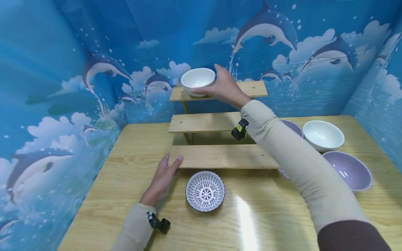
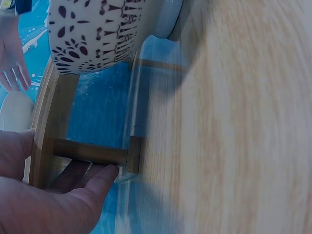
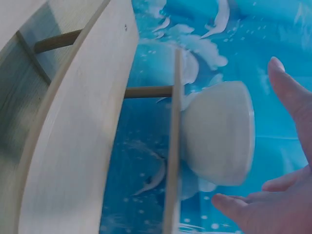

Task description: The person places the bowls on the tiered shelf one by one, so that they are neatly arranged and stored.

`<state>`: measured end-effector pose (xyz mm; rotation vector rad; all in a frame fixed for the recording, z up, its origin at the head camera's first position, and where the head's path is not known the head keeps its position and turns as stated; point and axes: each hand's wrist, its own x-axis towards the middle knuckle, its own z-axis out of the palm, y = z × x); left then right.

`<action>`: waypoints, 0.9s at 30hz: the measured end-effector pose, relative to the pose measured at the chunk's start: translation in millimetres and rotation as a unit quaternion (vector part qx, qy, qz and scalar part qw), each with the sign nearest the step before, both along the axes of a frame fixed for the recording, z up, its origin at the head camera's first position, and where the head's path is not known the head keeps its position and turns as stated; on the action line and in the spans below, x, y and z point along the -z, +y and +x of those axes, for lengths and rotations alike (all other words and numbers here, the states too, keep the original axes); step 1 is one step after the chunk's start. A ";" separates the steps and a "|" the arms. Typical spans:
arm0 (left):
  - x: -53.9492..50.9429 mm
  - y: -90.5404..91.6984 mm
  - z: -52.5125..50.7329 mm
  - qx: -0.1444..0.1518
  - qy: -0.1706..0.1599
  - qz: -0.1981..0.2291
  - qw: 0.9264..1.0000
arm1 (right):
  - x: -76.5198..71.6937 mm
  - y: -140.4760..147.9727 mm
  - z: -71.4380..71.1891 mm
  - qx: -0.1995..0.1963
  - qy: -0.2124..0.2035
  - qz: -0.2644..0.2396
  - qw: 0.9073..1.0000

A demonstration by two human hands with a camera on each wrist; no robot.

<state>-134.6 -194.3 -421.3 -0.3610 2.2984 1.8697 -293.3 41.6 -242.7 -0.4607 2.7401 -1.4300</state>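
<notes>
A white bowl [image 1: 198, 78] [image 3: 219, 134] stands upright at the left of the top board of a three-tier wooden shelf [image 1: 220, 157] [image 3: 73, 117]. Beside it is the right hand [image 1: 226, 87] [image 3: 280, 204], thumb and fingers spread, with a gap to the bowl in the right wrist view. The left hand [image 1: 161, 178] [image 2: 63, 195] grips the left end of the lowest board, thumb on top and fingers underneath near a wooden dowel [image 2: 90, 151]. In front of the shelf sits a patterned bowl [image 1: 205, 191] [image 2: 97, 34] on the table.
Right of the shelf are another white bowl [image 1: 323, 135], a purple bowl [image 1: 348, 170] and a second purple bowl [image 1: 292, 127] partly behind the right sleeve. Another patterned piece [image 1: 283, 173] shows beneath that arm. A dolphin-print curtain [image 1: 194, 35] surrounds the wooden table [image 1: 125, 174].
</notes>
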 end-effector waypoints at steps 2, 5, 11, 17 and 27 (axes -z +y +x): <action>-0.7 0.3 0.5 0.000 0.000 -0.002 1.000 | -3.7 8.4 9.4 0.000 0.008 0.020 1.000; -0.8 0.2 0.5 0.000 0.001 0.001 1.000 | -5.3 23.3 25.9 -0.006 0.027 0.041 0.999; -0.1 -0.8 0.9 -0.002 -0.003 -0.006 1.000 | 7.1 55.7 67.5 -0.034 0.051 0.029 0.998; -0.5 -1.7 2.1 -0.003 -0.005 -0.018 1.000 | 33.1 82.0 113.4 -0.051 0.050 0.003 0.997; 0.0 0.1 -1.3 -0.003 -0.015 -0.017 1.000 | 88.8 102.4 178.0 -0.090 0.096 -0.032 0.991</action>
